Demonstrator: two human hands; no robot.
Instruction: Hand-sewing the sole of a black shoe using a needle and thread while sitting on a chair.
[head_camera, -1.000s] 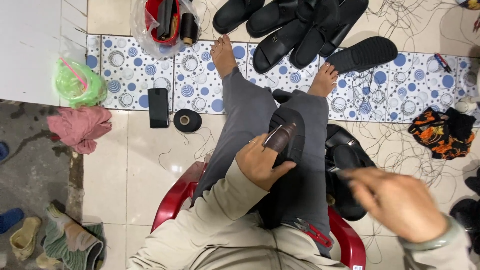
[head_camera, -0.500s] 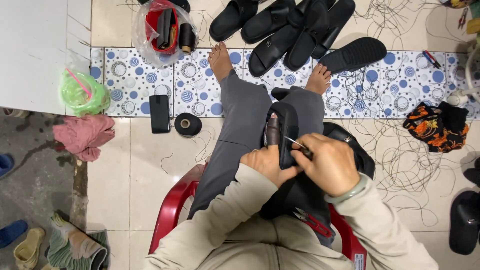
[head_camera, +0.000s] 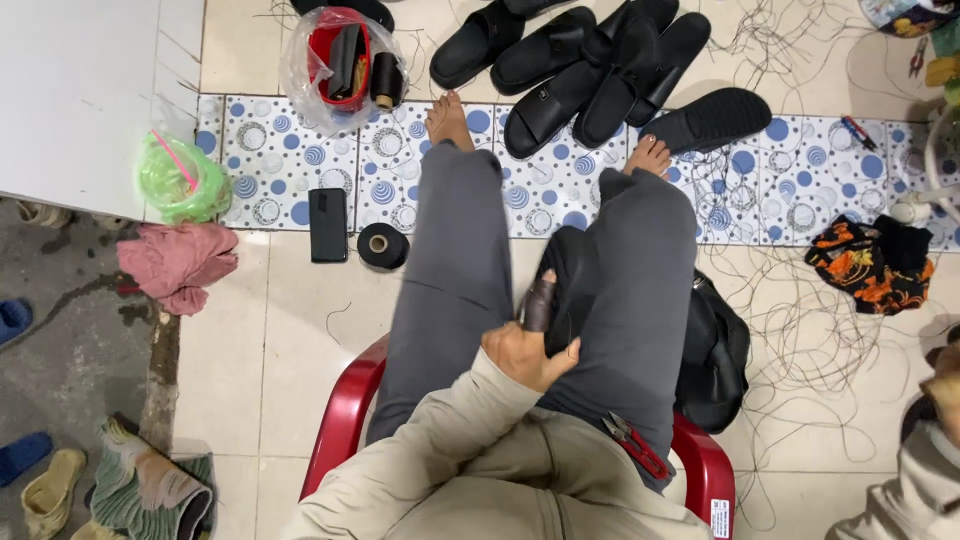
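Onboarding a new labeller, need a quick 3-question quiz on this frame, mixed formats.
1. True or false: the left hand grips a dark sandal held between the person's knees.
2. Multiple choice: what lies on the lap beside the right thigh? A) a red-handled cutter B) a black phone C) a thread spool
3. Fill in: the black phone lies on the floor next to a black ____.

Key:
1. True.
2. A. The phone and the spool are on the floor tiles.
3. Thread spool. The right hand is far out at the frame's right edge, and its grip cannot be made out.
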